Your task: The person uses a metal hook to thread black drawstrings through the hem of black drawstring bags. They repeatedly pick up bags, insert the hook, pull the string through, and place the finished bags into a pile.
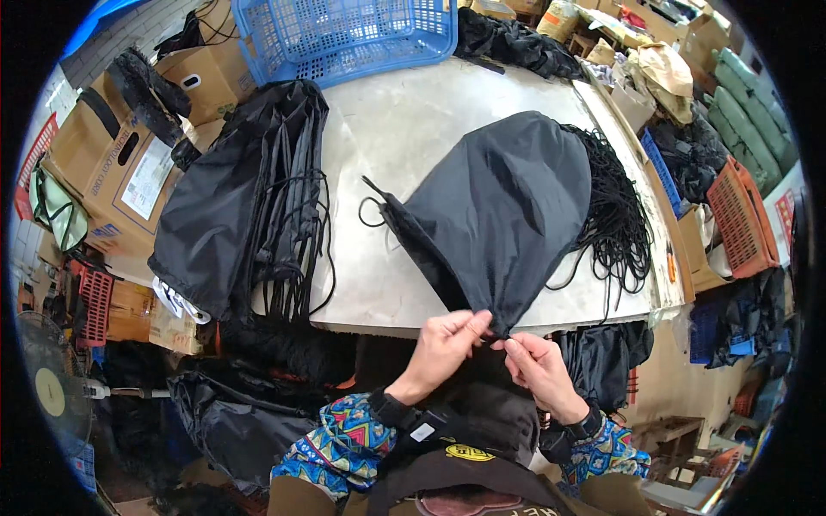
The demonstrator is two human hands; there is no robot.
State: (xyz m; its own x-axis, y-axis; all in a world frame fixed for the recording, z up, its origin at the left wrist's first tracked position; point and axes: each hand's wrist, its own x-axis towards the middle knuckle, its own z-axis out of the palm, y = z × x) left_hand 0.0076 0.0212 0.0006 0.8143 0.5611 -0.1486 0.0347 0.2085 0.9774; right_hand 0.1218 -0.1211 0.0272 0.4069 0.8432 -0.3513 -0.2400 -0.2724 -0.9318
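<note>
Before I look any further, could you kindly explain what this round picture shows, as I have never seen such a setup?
There is no machine here: a person works with two bare hands. A wide fisheye camera on the person's head looks down, so straight edges bend. The left hand and right hand pinch the near corner of a black fabric piece, seemingly a drawstring bag. It lies on a pale table, between a stack of black fabric on the left and black cords on the right.
</note>
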